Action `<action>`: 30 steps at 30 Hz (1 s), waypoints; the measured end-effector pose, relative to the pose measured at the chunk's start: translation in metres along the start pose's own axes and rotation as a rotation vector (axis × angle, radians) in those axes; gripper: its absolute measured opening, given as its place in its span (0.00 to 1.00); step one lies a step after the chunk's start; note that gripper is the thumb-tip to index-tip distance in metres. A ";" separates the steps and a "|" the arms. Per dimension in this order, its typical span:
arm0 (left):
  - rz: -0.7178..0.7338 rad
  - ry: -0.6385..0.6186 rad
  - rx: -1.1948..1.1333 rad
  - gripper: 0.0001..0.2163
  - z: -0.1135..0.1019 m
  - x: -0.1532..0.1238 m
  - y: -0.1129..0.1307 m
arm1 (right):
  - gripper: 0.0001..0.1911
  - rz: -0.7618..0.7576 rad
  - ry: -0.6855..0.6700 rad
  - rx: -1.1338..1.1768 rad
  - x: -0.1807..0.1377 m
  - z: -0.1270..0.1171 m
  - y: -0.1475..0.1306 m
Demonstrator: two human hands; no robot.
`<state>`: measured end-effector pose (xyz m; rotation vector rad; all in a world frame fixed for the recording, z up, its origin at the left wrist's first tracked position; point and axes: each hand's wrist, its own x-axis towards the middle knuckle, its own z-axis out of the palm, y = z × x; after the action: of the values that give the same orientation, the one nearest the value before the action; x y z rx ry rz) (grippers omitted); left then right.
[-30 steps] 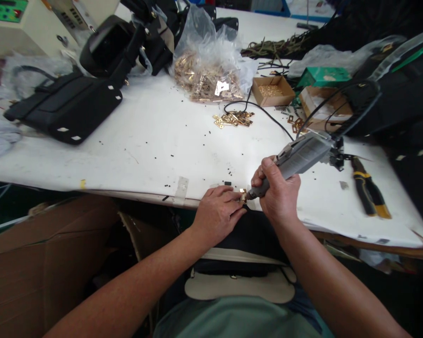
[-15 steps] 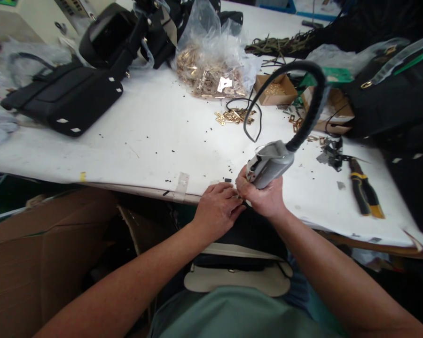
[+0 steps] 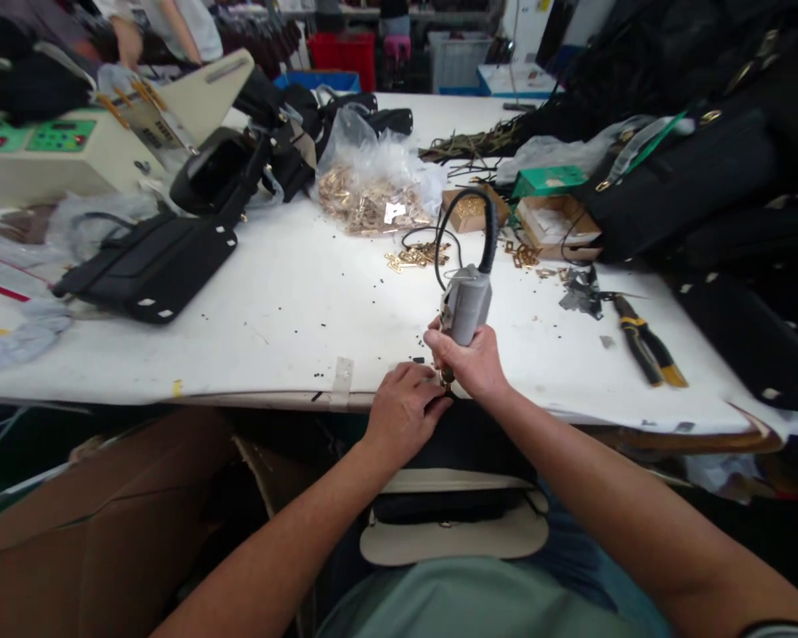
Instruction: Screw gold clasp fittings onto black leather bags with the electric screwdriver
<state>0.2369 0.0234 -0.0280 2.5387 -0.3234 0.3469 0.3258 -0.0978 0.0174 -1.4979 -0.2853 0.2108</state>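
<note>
My right hand (image 3: 472, 359) is wrapped around a grey electric screwdriver (image 3: 469, 306) with a black cord rising from its top. The tool stands nearly upright, its tip pointing down at a small gold-coloured fitting (image 3: 446, 383) by the table's front edge. Beside that fitting, my left hand (image 3: 407, 409) is closed, its fingers bent over the top of a black handbag (image 3: 479, 439) with beige trim. The bag rests on my lap against the table. My fingers and the tool partly hide the fitting and the bag's upper edge.
Gold hardware fills a clear plastic bag (image 3: 372, 190), with a loose pile (image 3: 418, 256) before it. Small cardboard boxes (image 3: 559, 229) and black-and-yellow pliers (image 3: 648, 344) lie to the right. A black handbag (image 3: 152, 266) lies left. A person's arm (image 3: 128, 40) shows far behind.
The view has tilted up, showing more of the room. The screwdriver has swung from a slant to nearly upright, and its tip and the gold fitting now show. My left hand stays on the bag.
</note>
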 end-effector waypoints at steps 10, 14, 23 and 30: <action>-0.093 -0.162 0.278 0.13 -0.020 0.005 0.019 | 0.29 -0.039 0.169 -0.601 0.016 -0.055 -0.032; -0.155 -0.239 0.235 0.14 -0.021 0.007 0.021 | 0.29 0.042 -0.056 -1.129 0.027 -0.081 -0.013; -0.403 -0.286 -0.307 0.13 -0.038 0.012 0.029 | 0.21 -0.109 0.024 -1.082 -0.007 -0.104 -0.007; -0.382 -0.279 -0.517 0.16 -0.054 0.017 0.043 | 0.26 0.031 -0.226 -0.269 -0.093 -0.119 -0.019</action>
<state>0.2303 0.0147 0.0422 2.0690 -0.0161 -0.2173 0.2744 -0.2409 0.0248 -1.7478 -0.4866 0.3795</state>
